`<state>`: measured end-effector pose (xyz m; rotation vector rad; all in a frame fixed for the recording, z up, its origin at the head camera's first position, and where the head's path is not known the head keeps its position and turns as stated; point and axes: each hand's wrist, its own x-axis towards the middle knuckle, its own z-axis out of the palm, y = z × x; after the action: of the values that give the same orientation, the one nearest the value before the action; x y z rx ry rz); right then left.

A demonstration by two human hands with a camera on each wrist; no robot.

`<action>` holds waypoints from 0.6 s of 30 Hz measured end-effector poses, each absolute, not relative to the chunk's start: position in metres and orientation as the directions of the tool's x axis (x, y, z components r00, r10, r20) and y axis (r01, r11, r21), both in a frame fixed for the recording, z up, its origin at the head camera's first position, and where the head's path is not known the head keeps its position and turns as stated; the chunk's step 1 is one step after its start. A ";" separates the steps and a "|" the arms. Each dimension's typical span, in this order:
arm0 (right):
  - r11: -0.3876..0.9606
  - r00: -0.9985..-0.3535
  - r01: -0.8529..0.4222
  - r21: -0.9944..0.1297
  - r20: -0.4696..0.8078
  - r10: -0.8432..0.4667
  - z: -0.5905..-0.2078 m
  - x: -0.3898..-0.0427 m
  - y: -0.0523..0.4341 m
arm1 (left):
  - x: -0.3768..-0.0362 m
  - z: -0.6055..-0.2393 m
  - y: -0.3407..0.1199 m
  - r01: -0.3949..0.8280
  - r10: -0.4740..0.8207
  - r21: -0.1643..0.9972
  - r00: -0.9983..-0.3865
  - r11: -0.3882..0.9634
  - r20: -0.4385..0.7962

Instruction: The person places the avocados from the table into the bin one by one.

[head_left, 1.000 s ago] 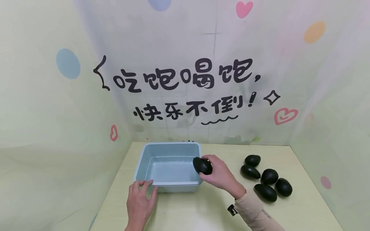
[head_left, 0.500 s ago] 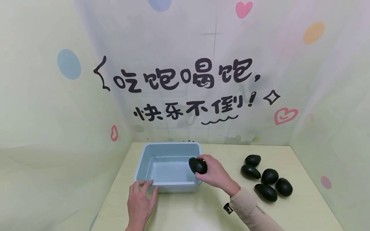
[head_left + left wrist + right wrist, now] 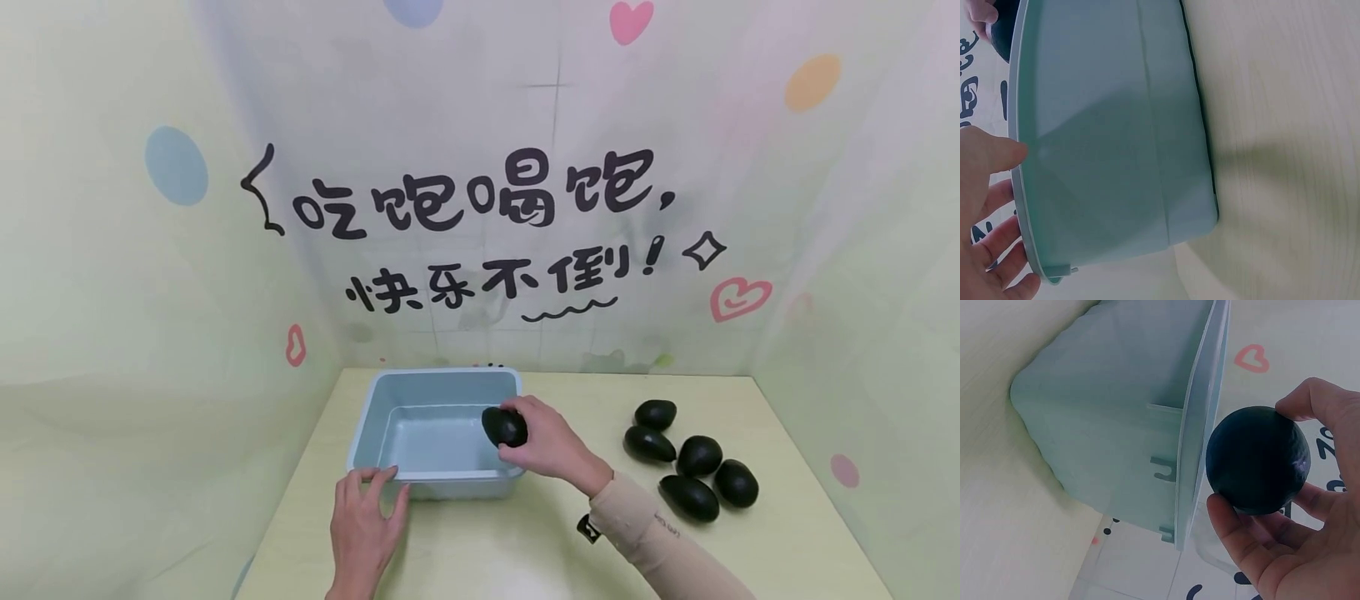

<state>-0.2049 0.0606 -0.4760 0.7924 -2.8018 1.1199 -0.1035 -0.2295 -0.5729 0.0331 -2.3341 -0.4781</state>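
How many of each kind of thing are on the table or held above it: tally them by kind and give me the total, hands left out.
Black egg-shaped objects: 6 (1 in the right hand, 5 on the table)
Light blue bin: 1
Total in view: 7

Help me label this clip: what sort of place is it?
Probably a small staged booth: printed sheets close in three sides of a pale table, which bears a blue tub.
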 end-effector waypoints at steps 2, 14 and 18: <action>0.619 -0.868 -0.466 -0.633 0.191 -0.458 -0.474 -0.207 0.059 | -0.104 -0.573 -0.230 0.114 -0.161 0.349 -0.726 0.930 0.668; 0.621 -0.817 -0.522 -0.585 0.134 -0.561 -0.462 -0.216 0.049 | -0.107 -0.571 -0.232 0.122 -0.161 0.358 -0.731 0.926 0.664; 0.621 -0.806 -0.526 -0.581 0.108 -0.581 -0.459 -0.219 0.046 | -0.108 -0.570 -0.233 0.117 -0.162 0.356 -0.732 0.927 0.662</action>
<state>-0.2186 0.0464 -0.4589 0.9956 -2.9089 0.9952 -0.1084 -0.2327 -0.5697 0.0314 -2.3412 -0.4903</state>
